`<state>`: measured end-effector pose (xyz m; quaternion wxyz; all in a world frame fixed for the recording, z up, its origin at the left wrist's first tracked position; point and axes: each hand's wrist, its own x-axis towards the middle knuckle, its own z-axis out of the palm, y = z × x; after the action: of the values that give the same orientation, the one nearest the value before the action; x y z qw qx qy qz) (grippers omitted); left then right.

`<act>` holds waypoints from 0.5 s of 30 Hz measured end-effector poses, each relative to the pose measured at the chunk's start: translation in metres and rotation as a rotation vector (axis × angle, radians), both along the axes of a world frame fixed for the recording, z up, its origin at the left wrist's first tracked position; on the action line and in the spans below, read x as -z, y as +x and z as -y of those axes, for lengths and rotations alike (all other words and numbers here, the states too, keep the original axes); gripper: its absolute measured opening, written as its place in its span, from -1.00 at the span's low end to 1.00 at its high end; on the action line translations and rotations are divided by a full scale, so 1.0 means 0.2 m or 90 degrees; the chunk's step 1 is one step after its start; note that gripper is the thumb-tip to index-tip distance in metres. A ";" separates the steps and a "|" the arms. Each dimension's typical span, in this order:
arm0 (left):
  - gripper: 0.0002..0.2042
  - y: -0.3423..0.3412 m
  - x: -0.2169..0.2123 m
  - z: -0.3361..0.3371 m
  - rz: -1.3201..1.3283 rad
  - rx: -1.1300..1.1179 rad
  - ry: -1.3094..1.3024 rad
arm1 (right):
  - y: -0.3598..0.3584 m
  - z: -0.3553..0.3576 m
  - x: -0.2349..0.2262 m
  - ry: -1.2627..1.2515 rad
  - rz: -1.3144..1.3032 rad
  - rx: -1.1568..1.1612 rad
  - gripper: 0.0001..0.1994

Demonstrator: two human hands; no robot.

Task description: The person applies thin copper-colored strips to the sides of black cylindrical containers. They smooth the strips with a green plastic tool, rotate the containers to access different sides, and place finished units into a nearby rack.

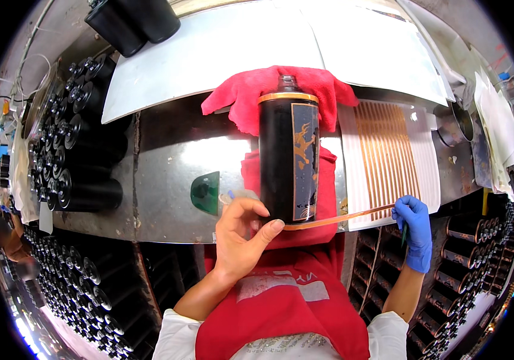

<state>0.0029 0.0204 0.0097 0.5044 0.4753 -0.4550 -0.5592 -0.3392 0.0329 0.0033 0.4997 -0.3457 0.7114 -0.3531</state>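
The bare left hand point(242, 234), a little below the middle of the frame, is curled loosely around the bottom end of the black bottle point(288, 159), thumb stretched out along the rim and pinning down the start of a thin copper-coloured strip point(341, 217). The bottle lies on its side at the centre of the frame, its neck pointing to the upper edge, resting on a red cloth point(269, 96) that cushions it on the steel table point(173, 174). The strip runs off to the right, taut and slightly rising, to the right hand point(413, 231) in its blue glove, which pinches the far end between closed fingertips; a small dark tool seems tucked in that hand too, though I can't make it out clearly. To do this well, I'd say the thumb should keep firm pressure on the stuck end while the gloved hand keeps the strip stretched and level with the bottle's bottom edge, matching the copper band already at its shoulder; slack or a skewed angle would likely leave a wrinkle or a crooked ring. Just right of the bottle lies a white backing sheet point(428, 174) carrying more copper strips in rows. A green scraper-like piece point(206, 193) sits left of the hand, and ranks of black bottles point(83, 150) fill the left of the frame.
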 end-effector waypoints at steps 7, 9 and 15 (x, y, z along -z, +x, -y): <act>-0.75 0.01 0.01 -0.01 0.015 -0.069 0.005 | 0.02 0.01 0.01 0.011 -0.011 -0.010 -0.88; -0.63 -0.01 -0.03 -0.05 0.283 -0.100 -0.159 | 0.01 0.03 0.01 0.000 -0.026 -0.016 -0.88; -0.17 -0.17 -0.08 0.11 0.698 0.142 -0.445 | 0.02 0.03 0.04 -0.014 -0.047 -0.022 -0.90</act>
<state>-0.0317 -0.0020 0.0254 0.2634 0.4492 -0.8473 -0.1045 -0.3360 0.0269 -0.0044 0.4752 -0.3761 0.7195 -0.3392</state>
